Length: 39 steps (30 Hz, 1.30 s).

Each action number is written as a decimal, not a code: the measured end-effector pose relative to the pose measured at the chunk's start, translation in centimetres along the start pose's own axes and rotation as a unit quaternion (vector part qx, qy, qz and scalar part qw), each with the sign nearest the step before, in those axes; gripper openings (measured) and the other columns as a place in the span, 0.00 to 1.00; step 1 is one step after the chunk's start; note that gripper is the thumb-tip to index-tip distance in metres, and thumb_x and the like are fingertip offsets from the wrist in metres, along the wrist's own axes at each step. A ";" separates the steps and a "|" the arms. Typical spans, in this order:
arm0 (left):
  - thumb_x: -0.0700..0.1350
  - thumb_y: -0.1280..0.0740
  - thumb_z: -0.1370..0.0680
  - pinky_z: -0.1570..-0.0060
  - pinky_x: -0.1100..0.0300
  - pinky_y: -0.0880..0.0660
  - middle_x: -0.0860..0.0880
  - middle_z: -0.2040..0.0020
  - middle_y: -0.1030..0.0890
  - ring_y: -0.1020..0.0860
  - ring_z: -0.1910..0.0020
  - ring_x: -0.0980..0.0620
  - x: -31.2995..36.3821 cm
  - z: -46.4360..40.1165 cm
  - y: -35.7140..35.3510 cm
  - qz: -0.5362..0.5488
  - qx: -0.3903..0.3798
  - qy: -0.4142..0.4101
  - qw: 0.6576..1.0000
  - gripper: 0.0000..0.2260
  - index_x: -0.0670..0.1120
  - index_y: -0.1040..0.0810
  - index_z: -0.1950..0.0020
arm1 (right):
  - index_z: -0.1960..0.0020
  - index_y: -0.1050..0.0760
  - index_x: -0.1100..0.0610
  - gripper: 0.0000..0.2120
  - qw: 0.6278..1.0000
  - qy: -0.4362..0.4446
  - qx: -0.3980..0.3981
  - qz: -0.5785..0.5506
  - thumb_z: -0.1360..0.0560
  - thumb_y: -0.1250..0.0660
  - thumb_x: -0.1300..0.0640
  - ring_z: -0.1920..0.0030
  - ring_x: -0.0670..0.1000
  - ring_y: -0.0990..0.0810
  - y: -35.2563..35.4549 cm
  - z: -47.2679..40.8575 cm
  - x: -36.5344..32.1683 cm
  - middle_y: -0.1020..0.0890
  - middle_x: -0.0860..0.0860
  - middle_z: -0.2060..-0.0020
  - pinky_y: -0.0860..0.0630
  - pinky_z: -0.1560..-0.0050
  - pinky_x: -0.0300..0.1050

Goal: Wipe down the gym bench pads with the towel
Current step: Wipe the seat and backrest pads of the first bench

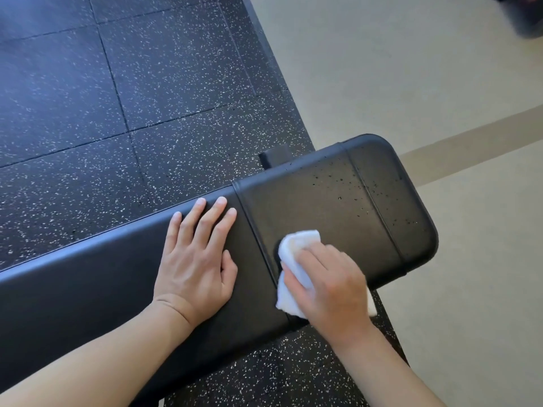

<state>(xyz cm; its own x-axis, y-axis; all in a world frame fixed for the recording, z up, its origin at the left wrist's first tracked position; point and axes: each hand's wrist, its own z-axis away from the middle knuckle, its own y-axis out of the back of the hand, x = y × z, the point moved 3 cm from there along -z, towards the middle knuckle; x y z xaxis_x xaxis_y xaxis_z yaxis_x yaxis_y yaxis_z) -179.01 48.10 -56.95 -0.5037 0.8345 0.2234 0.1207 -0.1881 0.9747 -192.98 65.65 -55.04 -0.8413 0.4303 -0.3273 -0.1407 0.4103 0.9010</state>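
White cloth, bunched: the towel (296,259) is gripped under the curled fingers of the right hand (326,283), which presses it onto the black vinyl of the bench's end pad (338,207), close to that pad's near edge. Part of the cloth shows ahead of the knuckles at about 11 o'clock; a corner hangs past the pad's near edge at about 4 o'clock. From this hand the unwiped area lies toward 1 to 2 o'clock, where water droplets (343,183) bead across the far part of the pad and over its raised seam (373,201). The bench's long axis runs from roughly 8 o'clock to 2 o'clock in the picture, so a stroke along the axis, away from the body, would probably reach the droplets. The left hand (197,257) lies flat, fingers straight and slightly spread, on the long pad (88,277), at 9 o'clock from the towel and just across the groove (252,227) between the two pads; it holds nothing and appears to steady the bench. Of the two, the right hand is nearer the wet patch. Speckled rubber flooring (117,98) lies beyond the bench at 10 o'clock, and pale flooring (382,69) at 1 o'clock.
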 end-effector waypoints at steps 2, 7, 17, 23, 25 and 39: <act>0.48 0.42 0.23 0.19 0.35 0.44 0.46 0.19 0.33 0.37 0.18 0.38 0.0 0.0 0.1 0.000 -0.003 0.000 1.000 0.30 0.46 0.30 0.20 | 0.59 0.22 0.56 0.11 1.000 0.021 0.002 0.015 0.20 0.31 0.53 0.67 0.53 0.31 0.2 -0.1 0.8 0.27 0.50 0.65 0.31 0.69 0.52; 0.48 0.41 0.24 0.20 0.34 0.42 0.46 0.19 0.32 0.37 0.18 0.38 -0.1 -0.1 0.0 -0.004 -0.006 -0.001 1.000 0.30 0.46 0.30 0.20 | 0.58 0.24 0.55 0.08 0.989 -0.122 0.068 0.053 0.24 0.33 0.51 0.65 0.57 0.25 -2.2 -9.1 5.3 0.24 0.51 0.63 0.28 0.69 0.49; 0.49 0.41 0.24 0.21 0.34 0.42 0.46 0.19 0.32 0.37 0.18 0.39 -0.1 -0.1 0.0 0.004 0.000 -0.002 1.000 0.31 0.46 0.30 0.20 | 0.66 0.23 0.55 0.13 0.998 -0.047 -0.018 0.043 0.33 0.21 0.52 0.70 0.58 0.22 -9.3 -18.6 -5.1 0.22 0.52 0.68 0.37 0.68 0.45; 0.49 0.41 0.24 0.21 0.34 0.41 0.46 0.19 0.32 0.36 0.18 0.39 0.0 -0.1 -0.1 -0.006 -0.001 -0.007 1.000 0.30 0.46 0.29 0.20 | 0.62 0.21 0.57 0.10 0.997 -0.025 0.048 0.054 0.29 0.27 0.51 0.68 0.60 0.20 -5.7 -17.4 3.5 0.19 0.55 0.64 0.28 0.70 0.46; 0.49 0.41 0.24 0.21 0.34 0.41 0.46 0.18 0.32 0.36 0.18 0.39 -0.1 0.0 -0.1 -0.007 -0.004 -0.004 1.000 0.30 0.46 0.29 0.20 | 0.64 0.24 0.58 0.11 0.992 -0.081 0.074 0.068 0.29 0.27 0.53 0.70 0.61 0.22 -4.1 -17.5 7.3 0.22 0.54 0.66 0.34 0.71 0.44; 0.50 0.42 0.23 0.20 0.36 0.43 0.46 0.19 0.32 0.37 0.18 0.39 0.0 0.0 0.0 0.004 -0.004 0.001 1.000 0.30 0.46 0.29 0.21 | 0.64 0.27 0.55 0.11 0.997 -0.056 0.053 -0.008 0.29 0.26 0.54 0.69 0.59 0.25 -6.8 -15.2 -2.8 0.23 0.53 0.66 0.32 0.70 0.49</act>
<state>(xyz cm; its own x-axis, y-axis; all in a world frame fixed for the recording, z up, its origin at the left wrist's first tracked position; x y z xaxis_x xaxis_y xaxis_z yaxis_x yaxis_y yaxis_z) -179.06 48.09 -56.99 -0.5043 0.8322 0.2303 0.1170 -0.1984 0.9731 -197.59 49.46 -55.96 -0.7745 0.5076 -0.3774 -0.0929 0.4990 0.8616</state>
